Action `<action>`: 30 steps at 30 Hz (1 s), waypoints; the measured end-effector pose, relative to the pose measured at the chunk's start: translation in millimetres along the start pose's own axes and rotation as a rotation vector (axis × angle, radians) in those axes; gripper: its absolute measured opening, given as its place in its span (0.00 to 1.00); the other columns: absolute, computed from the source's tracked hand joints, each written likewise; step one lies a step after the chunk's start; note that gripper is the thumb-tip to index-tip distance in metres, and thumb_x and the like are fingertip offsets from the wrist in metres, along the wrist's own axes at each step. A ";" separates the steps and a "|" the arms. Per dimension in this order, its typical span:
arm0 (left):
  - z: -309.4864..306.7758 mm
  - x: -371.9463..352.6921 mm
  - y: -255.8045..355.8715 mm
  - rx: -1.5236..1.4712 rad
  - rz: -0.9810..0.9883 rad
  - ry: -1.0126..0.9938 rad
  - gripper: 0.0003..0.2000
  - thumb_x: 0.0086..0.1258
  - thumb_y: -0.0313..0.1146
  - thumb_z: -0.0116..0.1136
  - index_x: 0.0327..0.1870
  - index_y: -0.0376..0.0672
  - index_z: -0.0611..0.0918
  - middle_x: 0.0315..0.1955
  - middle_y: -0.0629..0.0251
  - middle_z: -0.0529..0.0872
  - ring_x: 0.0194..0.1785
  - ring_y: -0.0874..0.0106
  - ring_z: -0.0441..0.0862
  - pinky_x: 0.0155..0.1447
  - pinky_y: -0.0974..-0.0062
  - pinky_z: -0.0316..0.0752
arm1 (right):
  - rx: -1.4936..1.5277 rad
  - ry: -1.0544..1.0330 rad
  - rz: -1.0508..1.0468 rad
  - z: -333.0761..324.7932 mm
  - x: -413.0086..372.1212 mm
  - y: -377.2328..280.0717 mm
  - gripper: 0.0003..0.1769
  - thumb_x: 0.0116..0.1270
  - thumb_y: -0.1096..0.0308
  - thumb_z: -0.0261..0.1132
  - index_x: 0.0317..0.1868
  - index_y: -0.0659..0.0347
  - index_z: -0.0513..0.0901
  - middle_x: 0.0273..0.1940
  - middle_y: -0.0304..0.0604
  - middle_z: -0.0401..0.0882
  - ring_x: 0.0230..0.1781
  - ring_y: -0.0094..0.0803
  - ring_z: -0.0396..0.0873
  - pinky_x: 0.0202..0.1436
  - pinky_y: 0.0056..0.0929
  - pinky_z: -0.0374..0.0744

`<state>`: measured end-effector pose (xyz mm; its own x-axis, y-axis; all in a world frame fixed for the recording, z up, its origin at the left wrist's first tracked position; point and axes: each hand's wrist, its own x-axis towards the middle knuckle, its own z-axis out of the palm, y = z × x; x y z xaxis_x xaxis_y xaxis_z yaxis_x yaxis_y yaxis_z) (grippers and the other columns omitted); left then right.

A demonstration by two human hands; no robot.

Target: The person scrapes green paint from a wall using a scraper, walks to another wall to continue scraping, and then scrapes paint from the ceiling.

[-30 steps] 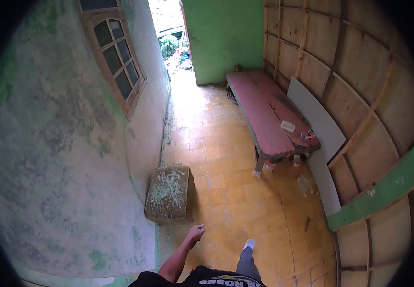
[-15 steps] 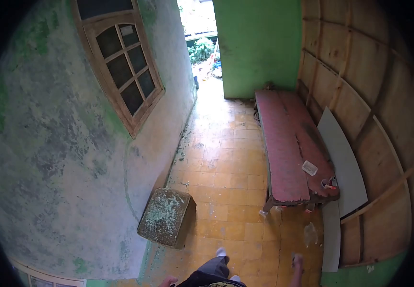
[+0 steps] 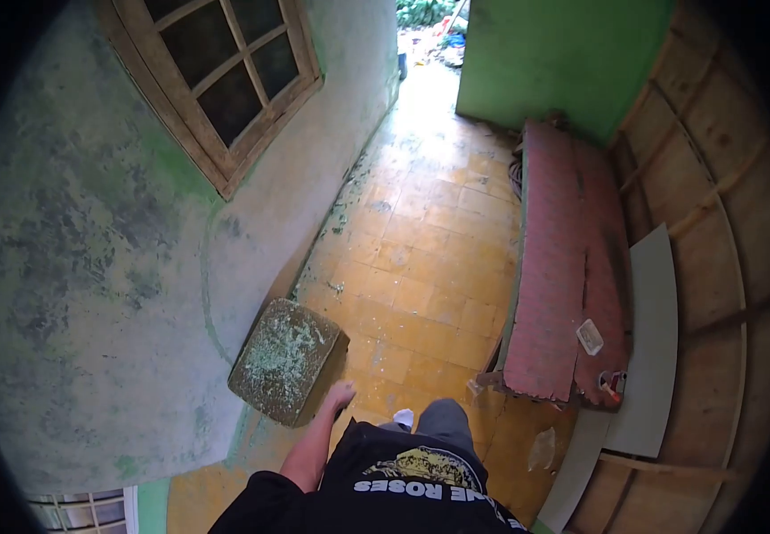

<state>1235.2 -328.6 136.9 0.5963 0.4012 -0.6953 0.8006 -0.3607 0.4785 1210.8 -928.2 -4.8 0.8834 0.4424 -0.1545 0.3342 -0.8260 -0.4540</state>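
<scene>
Grey-green mottled plaster wall filling the left, wooden-framed window high in it. Yellow tiled floor down the middle of the passage, plywood wall on the right. Long red desk along that plywood, long axis down the passage; white board leaning between the two. Black printed shirt at bottom centre, grey trouser leg and white-socked foot just ahead of it. Mossy concrete block on the floor against the plaster wall, ahead-left of the person, long axis near to far, roughly along the wall. Bare left arm reaching forward and down, nearly straight. Just beside the block's near right edge, the left hand; block to its left and slightly ahead, contact unclear. Grip: fingers seemingly curled, too small to tell whether closed or on anything. No sight of the right hand, so only the left near the block. Small white container and cup-like item at the desk's near end, well apart from the hand.
</scene>
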 end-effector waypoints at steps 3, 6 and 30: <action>-46.6 32.8 92.1 -0.213 0.032 0.152 0.24 0.63 0.44 0.53 0.62 0.49 0.76 0.36 0.42 0.85 0.33 0.55 0.86 0.38 0.63 0.81 | 0.130 -0.070 0.164 -49.9 62.0 -8.6 0.13 0.63 0.57 0.61 0.33 0.59 0.73 0.19 0.43 0.71 0.13 0.33 0.71 0.15 0.34 0.68; -61.6 91.0 120.9 -0.292 0.013 0.117 0.24 0.63 0.43 0.52 0.61 0.49 0.76 0.34 0.42 0.85 0.32 0.55 0.86 0.37 0.63 0.81 | 0.263 -0.128 0.357 -82.9 116.9 -7.8 0.14 0.64 0.56 0.61 0.36 0.59 0.74 0.20 0.42 0.71 0.14 0.32 0.71 0.16 0.34 0.69; -151.2 423.1 228.0 -0.194 -0.441 -0.079 0.14 0.60 0.35 0.48 0.37 0.37 0.84 0.34 0.49 0.86 0.36 0.56 0.86 0.40 0.61 0.80 | 0.620 -0.021 0.185 -276.1 1010.5 -77.9 0.14 0.59 0.70 0.55 0.47 0.58 0.73 0.24 0.38 0.72 0.14 0.26 0.68 0.14 0.28 0.68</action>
<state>1678.9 -113.8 32.9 0.1971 0.4130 -0.8891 0.9767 -0.0040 0.2146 2168.2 -513.3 116.8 0.8995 0.3238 -0.2933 -0.0807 -0.5367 -0.8399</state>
